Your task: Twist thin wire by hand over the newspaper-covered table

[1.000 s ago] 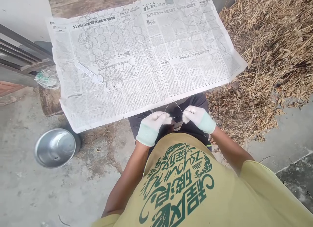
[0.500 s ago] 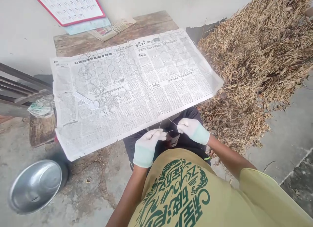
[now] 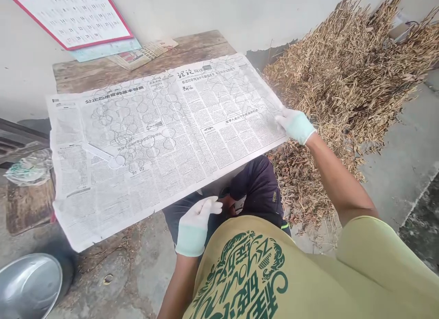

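A large newspaper [image 3: 178, 163] covers a low wooden table [image 3: 103, 72]. Thin wire loops [image 3: 130, 127] lie on its left half and bent wire pieces [image 3: 236, 85] on its right half. My right hand [image 3: 294, 125], in a white glove, reaches out to the paper's right edge with its fingers bunched together on the sheet; what they pinch is too thin to see. Over my lap, my gloved left hand [image 3: 197, 220] has its fingers stretched out loosely and nothing visible in it. I sit in a yellow-green shirt and dark trousers.
A heap of dry stalks [image 3: 343, 76] lies right of the table against the wall. A metal bowl [image 3: 27, 287] sits on the concrete floor at lower left. A calendar [image 3: 68, 17] leans on the wall, and a plastic bag [image 3: 29, 168] lies left of the table.
My hands were together at my lap, both pinching a thin wire. The right hand has since swung up and right to the newspaper's edge, the left has let go, and the view has tilted up.
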### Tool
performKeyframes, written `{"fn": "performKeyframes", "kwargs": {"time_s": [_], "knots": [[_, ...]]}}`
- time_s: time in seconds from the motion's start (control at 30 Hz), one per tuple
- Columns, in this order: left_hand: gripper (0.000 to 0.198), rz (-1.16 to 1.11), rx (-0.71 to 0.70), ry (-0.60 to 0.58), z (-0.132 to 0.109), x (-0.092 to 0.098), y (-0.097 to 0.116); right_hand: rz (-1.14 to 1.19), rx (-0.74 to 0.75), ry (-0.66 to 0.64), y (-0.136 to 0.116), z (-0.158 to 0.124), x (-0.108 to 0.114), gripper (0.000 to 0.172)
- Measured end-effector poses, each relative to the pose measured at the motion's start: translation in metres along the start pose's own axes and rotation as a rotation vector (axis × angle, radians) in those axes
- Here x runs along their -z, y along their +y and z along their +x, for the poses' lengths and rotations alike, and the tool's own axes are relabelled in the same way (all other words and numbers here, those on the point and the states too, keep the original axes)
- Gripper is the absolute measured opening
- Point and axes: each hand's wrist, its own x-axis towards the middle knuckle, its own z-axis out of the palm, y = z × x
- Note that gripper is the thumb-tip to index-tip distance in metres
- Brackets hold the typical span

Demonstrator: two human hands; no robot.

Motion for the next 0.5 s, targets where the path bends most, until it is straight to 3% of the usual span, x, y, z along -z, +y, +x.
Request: {"fn": "performKeyframes", "kwargs": {"time_s": [0.13,0.3,0.5], "knots": [[0.05,0.001,0.029,-0.016,0.002,0.001,-0.009,-0.047,0.022,-0.128,-0.005,0.01,0.0,0.032],[0.049,0.02,-0.004,-0.046,0.001,0.0,-0.011,-0.287,0.033,-0.235,-0.003,0.036,-0.011,0.034],[0.048,0.066,-0.006,-0.052,-0.001,0.003,-0.016,-0.441,-0.001,-0.084,-0.005,0.034,-0.003,0.042]]}}
